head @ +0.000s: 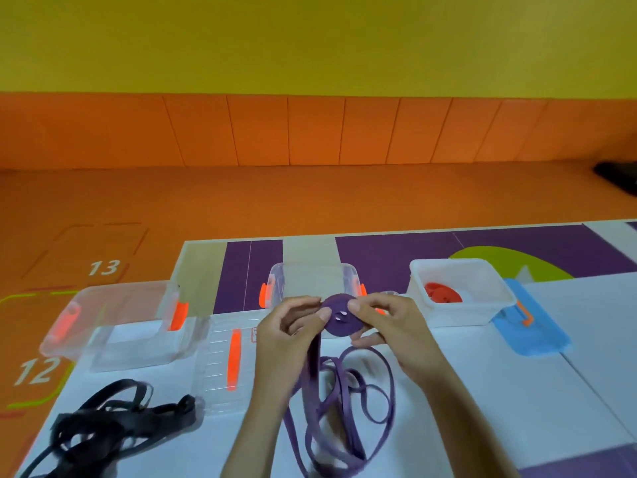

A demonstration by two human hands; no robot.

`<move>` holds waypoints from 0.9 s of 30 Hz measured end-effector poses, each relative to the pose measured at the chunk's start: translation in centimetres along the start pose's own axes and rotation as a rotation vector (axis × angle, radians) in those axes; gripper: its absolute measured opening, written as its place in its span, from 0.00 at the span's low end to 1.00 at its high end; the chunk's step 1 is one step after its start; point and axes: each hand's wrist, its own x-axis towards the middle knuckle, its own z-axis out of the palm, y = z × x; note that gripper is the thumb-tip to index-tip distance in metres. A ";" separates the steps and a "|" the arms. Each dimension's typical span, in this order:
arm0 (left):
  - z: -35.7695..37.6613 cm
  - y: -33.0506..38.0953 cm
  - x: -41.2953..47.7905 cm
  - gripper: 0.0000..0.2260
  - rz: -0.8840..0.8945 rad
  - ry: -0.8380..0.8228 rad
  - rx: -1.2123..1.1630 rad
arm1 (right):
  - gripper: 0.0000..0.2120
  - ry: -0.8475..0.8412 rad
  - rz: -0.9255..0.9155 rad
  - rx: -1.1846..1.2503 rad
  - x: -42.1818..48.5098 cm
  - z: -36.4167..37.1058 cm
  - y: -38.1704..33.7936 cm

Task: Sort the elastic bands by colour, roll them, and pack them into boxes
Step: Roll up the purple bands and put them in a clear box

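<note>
**Purple band roll held in both hands**

The white worktop with purple panels (448, 391) is carrying three boxes along its far side. A clear plastic box with orange latches (117, 315) is sitting at the left and a second clear latched box (312, 281) at centre. A white opaque box (458, 270) at the right is holding a red rolled band (443, 293).

A blue lid (531, 326) is lying just right of the white box. A clear lid with an orange strip (220, 360) is lying flat near the left box.

A heap of black elastic bands (113, 422) is lying at the near left. The loose purple elastic band (344, 408) is trailing in loops on the worktop beneath the hands.

The left hand (286, 332) and right hand (386, 322) are each pinching the purple disc-shaped roll (341, 315), thumbs on its face. They are holding it above the worktop in front of the centre box.
</note>
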 end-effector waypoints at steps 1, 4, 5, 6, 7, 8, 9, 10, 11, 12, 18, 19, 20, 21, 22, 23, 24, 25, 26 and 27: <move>-0.4 0.1 0.3 0.08 -0.036 -0.015 -0.056 | 0.07 0.028 -0.028 0.020 0.1 0.5 0.4; -1.7 0.0 1.2 0.14 -0.093 -0.065 -0.104 | 0.08 0.094 -0.066 0.066 0.1 2.2 1.4; -2.0 0.0 1.5 0.15 -0.102 -0.076 -0.128 | 0.11 0.101 -0.063 0.088 0.2 2.7 1.6; -2.1 0.0 1.7 0.16 -0.108 -0.074 -0.154 | 0.14 0.084 -0.048 0.109 0.3 3.1 1.6; -2.1 0.1 1.9 0.17 -0.110 -0.050 -0.175 | 0.17 0.034 -0.021 0.136 0.6 3.3 1.6; -2.1 0.2 2.1 0.17 -0.105 -0.006 -0.188 | 0.19 -0.044 0.017 0.167 1.0 3.4 1.5; -2.2 0.2 2.2 0.18 -0.096 0.046 -0.199 | 0.19 -0.134 0.059 0.188 1.5 3.2 1.3; -2.3 0.1 2.2 0.18 -0.082 0.092 -0.205 | 0.18 -0.218 0.101 0.175 1.9 2.9 1.0; -2.4 0.0 2.2 0.17 -0.055 0.123 -0.191 | 0.16 -0.283 0.135 0.122 2.3 2.4 0.6; -2.6 0.0 2.1 0.16 -0.013 0.133 -0.150 | 0.13 -0.326 0.162 0.044 2.6 1.9 0.1; -3.0 0.2 2.0 0.14 0.051 0.087 0.022 | 0.12 -0.217 0.105 -0.099 3.2 0.9 -0.1; -3.1 0.2 1.9 0.13 0.048 0.099 0.037 | 0.13 -0.223 0.109 -0.055 3.1 1.1 0.1; -3.1 0.3 1.9 0.13 0.047 0.104 0.045 | 0.13 -0.222 0.109 -0.019 3.0 1.3 0.1; -3.2 0.3 1.8 0.13 0.045 0.104 0.037 | 0.11 -0.208 0.091 0.005 2.8 1.6 0.1; -3.3 0.4 1.8 0.12 0.039 0.099 0.017 | 0.10 -0.185 0.064 0.023 2.6 1.9 0.1; -3.3 0.4 1.7 0.12 0.036 0.093 0.008 | 0.09 -0.158 0.030 0.041 2.4 2.2 0.2; -3.5 0.5 1.7 0.10 0.051 0.091 0.017 | 0.08 -0.124 0.003 0.062 2.2 2.6 0.2; -3.6 0.5 1.7 0.09 0.070 0.083 0.031 | 0.07 -0.089 -0.018 0.088 2.1 2.9 0.3; -3.7 0.6 1.7 0.09 0.077 0.073 0.030 | 0.07 -0.055 -0.027 0.115 1.9 3.3 0.4; -3.9 0.7 1.7 0.10 0.070 0.063 0.011 | 0.06 -0.030 -0.029 0.142 1.7 3.7 0.6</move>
